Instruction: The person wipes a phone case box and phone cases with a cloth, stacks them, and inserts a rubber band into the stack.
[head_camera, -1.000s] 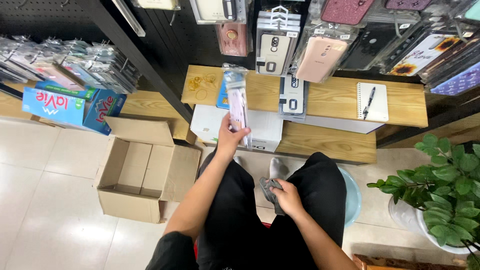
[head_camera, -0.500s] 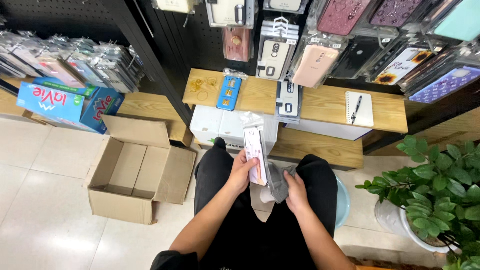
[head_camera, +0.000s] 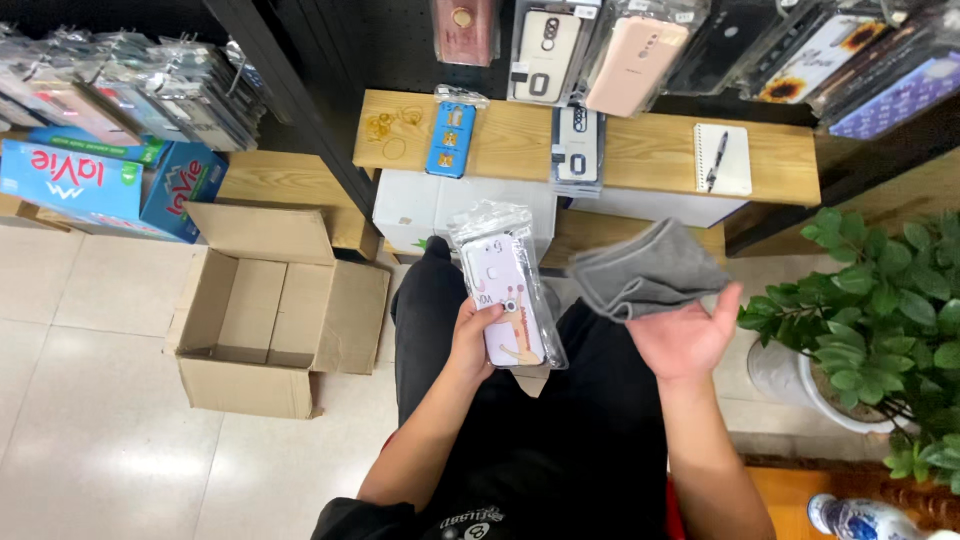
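My left hand (head_camera: 473, 338) grips a phone case in a clear plastic sleeve (head_camera: 503, 285), held upright over my lap. The case is pale pink-white with a small cartoon print. My right hand (head_camera: 685, 338) is raised palm up to the right of it and holds a grey cloth (head_camera: 645, 268) that is folded and hangs over the fingers. The cloth and the sleeve are apart, a short gap between them. I sit with black trousers (head_camera: 520, 420) under both hands.
An empty open cardboard box (head_camera: 262, 318) stands on the tiled floor at left. A wooden shelf (head_camera: 640, 150) ahead carries packaged phone cases, a blue case (head_camera: 450, 138) and a notebook with a pen (head_camera: 722, 158). More cases hang above. A potted plant (head_camera: 880, 300) is at right.
My left hand brought the sleeved case down from the shelf toward my lap. My right hand lifted the grey cloth up and out to the right, and the cloth has opened out.
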